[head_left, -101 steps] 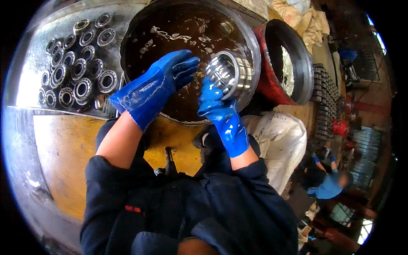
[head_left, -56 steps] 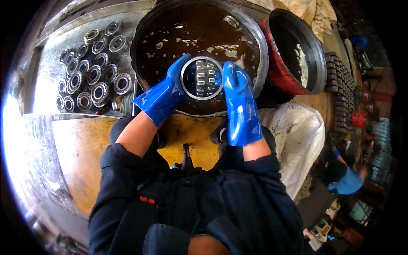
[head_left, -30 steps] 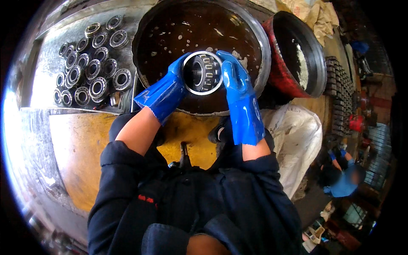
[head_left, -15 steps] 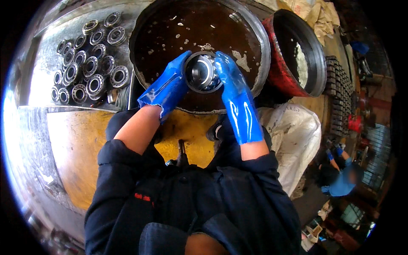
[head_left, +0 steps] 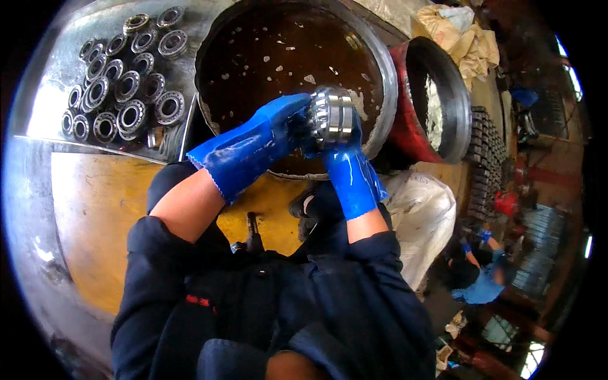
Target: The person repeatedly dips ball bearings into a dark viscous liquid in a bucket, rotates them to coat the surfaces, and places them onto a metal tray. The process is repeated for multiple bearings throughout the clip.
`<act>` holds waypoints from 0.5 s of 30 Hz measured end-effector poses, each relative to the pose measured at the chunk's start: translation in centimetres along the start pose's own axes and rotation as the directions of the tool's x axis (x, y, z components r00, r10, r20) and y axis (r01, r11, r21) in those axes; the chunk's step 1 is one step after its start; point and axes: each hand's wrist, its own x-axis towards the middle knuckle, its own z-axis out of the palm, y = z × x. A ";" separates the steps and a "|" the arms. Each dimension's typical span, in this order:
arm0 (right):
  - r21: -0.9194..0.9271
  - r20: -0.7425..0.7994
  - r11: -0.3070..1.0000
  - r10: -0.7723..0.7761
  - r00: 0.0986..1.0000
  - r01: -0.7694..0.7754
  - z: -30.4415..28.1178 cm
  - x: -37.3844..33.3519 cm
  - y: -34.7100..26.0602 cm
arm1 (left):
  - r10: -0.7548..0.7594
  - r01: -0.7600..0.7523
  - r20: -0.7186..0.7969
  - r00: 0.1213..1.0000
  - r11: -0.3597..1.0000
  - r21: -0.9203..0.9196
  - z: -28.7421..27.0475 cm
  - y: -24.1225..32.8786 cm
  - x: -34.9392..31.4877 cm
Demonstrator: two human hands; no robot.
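Note:
Over a large round drum [head_left: 387,82] of dark brown liquid, I hold a shiny steel roller bearing [head_left: 334,119] on edge, its smooth outer rim toward me. Blue rubber gloves cover both hands. My left hand [head_left: 288,120] is closed at the bearing's left face, its fingertips partly hidden. From below and the right, my right hand [head_left: 345,155] grips the bearing; some of its fingers are out of sight behind it. Pale flecks of foam float on the liquid.
Several bearings [head_left: 132,117] lie grouped on a metal tray [head_left: 50,120] at the left. A red drum [head_left: 405,120] stands right of the large one, near a white sack [head_left: 418,209]. Stacked dark metal parts [head_left: 486,158] and a co-worker [head_left: 484,282] are farther right.
The bearing has turned from showing its open face to showing its outer rim. My left hand has shifted right, and my right hand has moved lower beneath the bearing.

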 end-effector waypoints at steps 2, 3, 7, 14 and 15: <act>0.104 -0.094 0.993 0.074 0.993 -0.064 1.7 -0.3 0.4 | 0.053 -0.054 0.255 0.966 0.999 -0.003 -0.4 -0.5 -0.2; 0.031 -0.153 0.999 0.035 0.988 -0.030 -0.2 0.7 -0.6 | 0.148 -0.185 0.284 0.947 0.977 0.109 -1.0 -0.6 -0.5; 0.333 0.018 0.938 0.096 0.995 -0.097 0.6 -0.1 0.4 | 0.200 -0.261 0.234 0.952 0.928 0.268 0.3 -0.3 -0.9; 0.607 0.077 0.773 0.175 0.982 -0.185 4.1 -1.9 0.6 | 0.418 -0.516 0.318 0.851 0.780 0.353 0.3 -0.9 -1.9; 0.586 0.115 0.787 0.158 0.981 -0.195 4.1 -1.9 0.6 | 0.475 -0.593 0.363 0.801 0.710 0.380 0.5 -0.9 -2.1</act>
